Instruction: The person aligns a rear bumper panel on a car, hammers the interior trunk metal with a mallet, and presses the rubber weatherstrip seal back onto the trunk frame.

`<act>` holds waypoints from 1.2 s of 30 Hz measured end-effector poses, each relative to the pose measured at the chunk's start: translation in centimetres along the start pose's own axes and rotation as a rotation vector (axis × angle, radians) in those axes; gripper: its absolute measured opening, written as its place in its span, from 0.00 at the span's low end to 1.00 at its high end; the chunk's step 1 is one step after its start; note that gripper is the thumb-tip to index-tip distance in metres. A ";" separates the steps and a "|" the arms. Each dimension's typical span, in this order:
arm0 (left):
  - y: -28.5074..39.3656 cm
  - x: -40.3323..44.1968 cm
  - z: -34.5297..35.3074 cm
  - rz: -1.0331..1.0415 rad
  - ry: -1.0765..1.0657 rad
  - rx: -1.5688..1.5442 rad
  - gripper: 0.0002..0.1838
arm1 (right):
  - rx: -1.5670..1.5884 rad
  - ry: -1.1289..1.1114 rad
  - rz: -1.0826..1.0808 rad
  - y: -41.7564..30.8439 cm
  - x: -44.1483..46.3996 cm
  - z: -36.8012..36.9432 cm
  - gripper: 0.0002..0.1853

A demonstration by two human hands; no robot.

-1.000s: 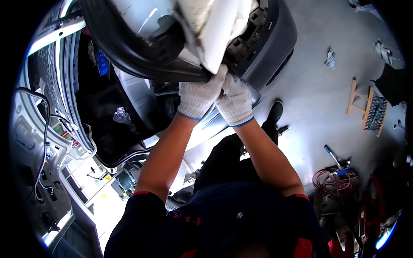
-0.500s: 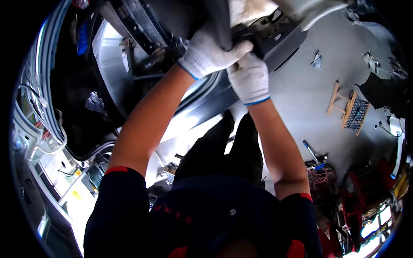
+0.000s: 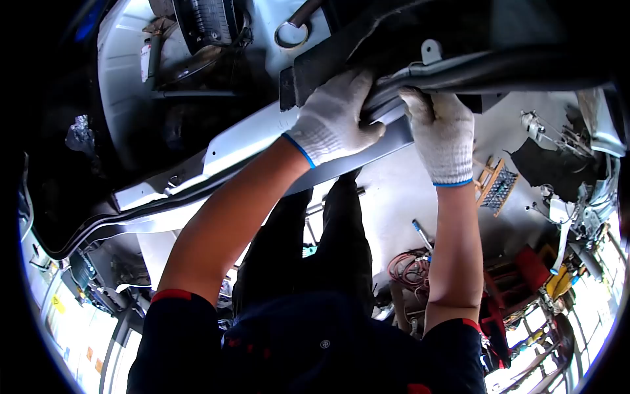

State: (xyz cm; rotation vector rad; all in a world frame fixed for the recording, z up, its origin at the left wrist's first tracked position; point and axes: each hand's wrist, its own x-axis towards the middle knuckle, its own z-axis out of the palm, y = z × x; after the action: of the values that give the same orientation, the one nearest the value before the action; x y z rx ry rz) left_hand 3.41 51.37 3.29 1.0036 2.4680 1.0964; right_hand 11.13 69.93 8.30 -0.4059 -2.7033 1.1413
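Note:
My left hand point(image 3: 331, 121), in a white knit glove with a blue cuff, is closed over a black rubber door seal point(image 3: 505, 69) on the edge of a car's door opening. Its fingers reach behind the seal and its thumb lies in front. Just to the right, my right hand point(image 3: 446, 141), gloved alike, pinches the same seal from below, with its fingertips partly hidden. Beneath and left of my hands runs the pale metal door sill point(image 3: 243, 141). A dark trim piece point(image 3: 308, 72) sits against my left hand's knuckles.
Inside the car are a black ribbed part point(image 3: 203, 26) and a metal ring point(image 3: 291, 35). On the floor at right lie a wooden-framed rack point(image 3: 497, 187), a blue-handled tool point(image 3: 421, 231), a coiled red hose point(image 3: 408, 272) and a dark sheet point(image 3: 548, 167).
The view has shifted, showing more of the sill and seal. Both hands have moved right in view and stand farther apart; before, they were nearly touching beside a dark panel.

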 end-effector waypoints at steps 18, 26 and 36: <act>0.1 1.6 2.7 -0.014 0.162 0.123 0.33 | -0.314 -0.161 0.130 -5.4 1.5 -3.0 0.14; 0.3 1.7 2.0 -0.047 0.095 -0.048 0.34 | -0.311 -0.080 0.090 -5.3 1.6 -3.3 0.12; 0.3 1.0 2.1 -0.015 0.101 0.093 0.37 | -0.234 -0.006 0.196 -3.8 0.9 -1.2 0.24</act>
State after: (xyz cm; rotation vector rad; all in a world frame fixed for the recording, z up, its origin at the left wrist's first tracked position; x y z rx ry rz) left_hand 3.82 53.40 2.17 0.9765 2.6243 1.0615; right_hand 9.92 68.49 11.89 -0.7177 -2.8628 0.8690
